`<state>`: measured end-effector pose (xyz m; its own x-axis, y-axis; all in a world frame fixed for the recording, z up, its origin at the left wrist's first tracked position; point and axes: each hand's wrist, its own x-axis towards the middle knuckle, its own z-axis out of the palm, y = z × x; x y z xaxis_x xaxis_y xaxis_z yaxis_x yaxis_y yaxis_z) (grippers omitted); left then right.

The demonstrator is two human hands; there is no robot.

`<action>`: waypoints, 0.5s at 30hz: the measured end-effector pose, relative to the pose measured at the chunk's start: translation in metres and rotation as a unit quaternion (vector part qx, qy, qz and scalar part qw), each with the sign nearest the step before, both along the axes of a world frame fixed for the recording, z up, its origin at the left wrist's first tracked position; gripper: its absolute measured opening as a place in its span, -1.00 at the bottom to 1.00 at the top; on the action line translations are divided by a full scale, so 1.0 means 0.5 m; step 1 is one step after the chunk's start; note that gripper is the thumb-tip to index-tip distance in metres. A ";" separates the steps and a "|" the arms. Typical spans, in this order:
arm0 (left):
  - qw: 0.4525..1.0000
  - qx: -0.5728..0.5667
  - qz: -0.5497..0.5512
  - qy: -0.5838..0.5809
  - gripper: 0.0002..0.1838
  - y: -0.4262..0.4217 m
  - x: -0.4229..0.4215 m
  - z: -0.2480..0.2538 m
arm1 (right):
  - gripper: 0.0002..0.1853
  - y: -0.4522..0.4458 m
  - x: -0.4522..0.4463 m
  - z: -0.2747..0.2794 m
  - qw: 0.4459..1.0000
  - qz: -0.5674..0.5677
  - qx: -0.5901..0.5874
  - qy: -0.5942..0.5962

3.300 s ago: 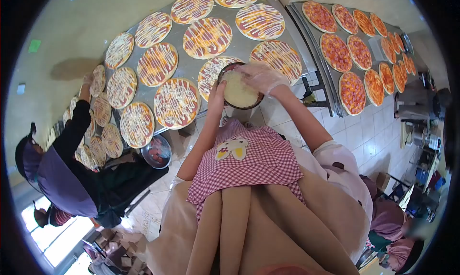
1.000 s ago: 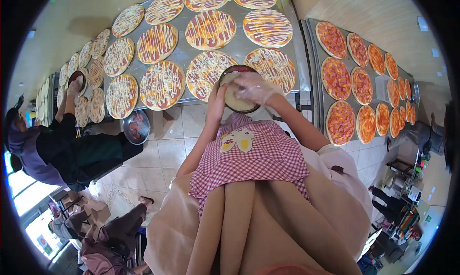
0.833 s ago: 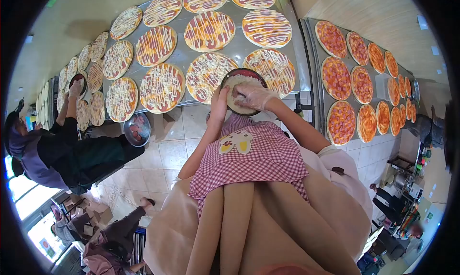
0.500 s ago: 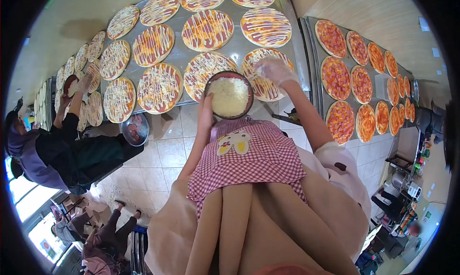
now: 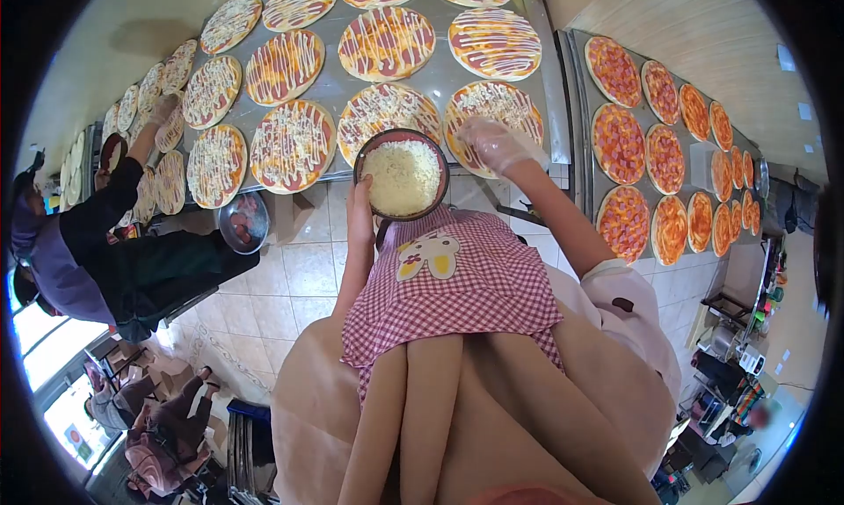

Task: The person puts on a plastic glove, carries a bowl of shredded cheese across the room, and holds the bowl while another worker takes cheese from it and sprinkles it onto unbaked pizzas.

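The left grip (image 5: pixel 361 204) clasps the near-left edge of a round, dark-rimmed bowl (image 5: pixel 390 138), its thumb at the rim and the rest of its fingers hidden below. The bowl sits directly in the left grip, tipped so that its mouth faces the camera, and shows a pale, shredded topping (image 5: pixel 403 180) inside. To the bowl's right, and clear of it, the right grip (image 5: pixel 499 146), in a see-through glove, hangs over the near edge of a pizza (image 5: pixel 503 103) with its fingers curled; whether they pinch anything cannot be told. Beyond the left grip and the bowl lies another pizza (image 5: pixel 391 103), scattered with white shreds, on a metal tabletop (image 5: pixel 442 75). Further rows, striped with a pale sauce, stretch past both grips and off to the left. Well to the right of the right grip, a second tabletop (image 5: pixel 590 178) carries pizzas topped in red and orange. Below the bowl, between the two forearms, hangs a checked apron (image 5: pixel 457 307). Far left of the left grip, a co-worker in dark sleeves (image 5: pixel 123 184) reaches a hand (image 5: pixel 163 109) over more pizzas, near a metal basin (image 5: pixel 262 224).
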<state>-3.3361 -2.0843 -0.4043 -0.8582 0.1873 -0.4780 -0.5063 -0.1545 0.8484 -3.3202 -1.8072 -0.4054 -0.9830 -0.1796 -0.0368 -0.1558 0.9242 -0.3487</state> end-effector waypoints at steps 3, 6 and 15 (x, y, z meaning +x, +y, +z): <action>1.000 -0.019 -0.014 0.008 -0.46 0.010 0.007 0.028 | -0.77 -0.003 0.034 -0.005 0.999 -0.013 -0.006 -0.032; 0.999 0.013 -0.021 0.045 -0.46 0.027 0.011 0.039 | -0.73 -0.025 0.056 0.075 0.989 -0.088 0.022 -0.117; 0.994 -0.031 -0.082 0.064 -0.44 0.077 0.008 0.016 | -0.71 0.038 0.079 0.068 0.948 -0.197 -0.242 0.064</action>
